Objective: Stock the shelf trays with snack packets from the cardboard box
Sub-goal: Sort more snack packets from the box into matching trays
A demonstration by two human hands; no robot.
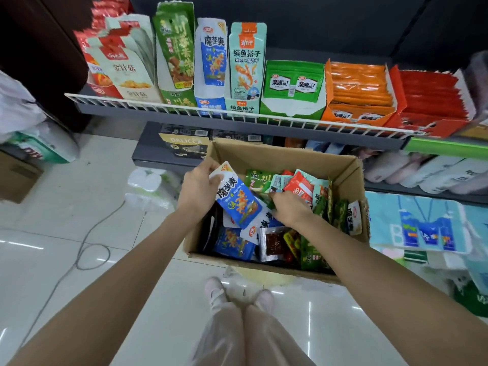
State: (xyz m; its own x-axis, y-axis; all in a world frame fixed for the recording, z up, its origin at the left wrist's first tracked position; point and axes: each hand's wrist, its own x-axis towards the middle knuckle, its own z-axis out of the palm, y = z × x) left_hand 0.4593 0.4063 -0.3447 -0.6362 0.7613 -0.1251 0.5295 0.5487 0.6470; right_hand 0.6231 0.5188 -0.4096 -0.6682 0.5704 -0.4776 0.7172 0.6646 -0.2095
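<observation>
Legs (pixel 237 336) and pale shoes (pixel 216 291) at bottom edge, standing on glossy tile floor (pixel 79 207). Both forearms reach forward into open cardboard box (pixel 280 157) on the floor in front of the shelf.

Left hand (pixel 198 188) grips a blue-and-white packet (pixel 237 202) by its top corner, fingers curled over the edge, packet lifted partly above the pile. Right hand (pixel 290 210) is down in the loose packets, fingers curled into the heap near a red packet (pixel 301 188); cannot tell if it actually holds one. Hands apart, both over the box.

Box is full of mixed snack packets: blue ones at the near left, green packets (pixel 311 252) near right, a clear pack with dark red filling (pixel 274 243) in the middle front.

Beyond the box, shelf with white wire rail (pixel 237 114). Trays stand in a row: matching blue-and-white tray (pixel 211 62) third from left, teal tray (pixel 247 64) just beside it, then green (pixel 293 88), orange (pixel 359 91), red (pixel 427 101).

Step in hand looks like sorting out blue packets. To do it well: gather same-type packets with the right hand, stack them against the one held, faces aligned and upright, then lift clear of the box wall and slot into the blue-and-white tray, not the teal neighbour. Go over the wire rail, don't snag on it.
</observation>
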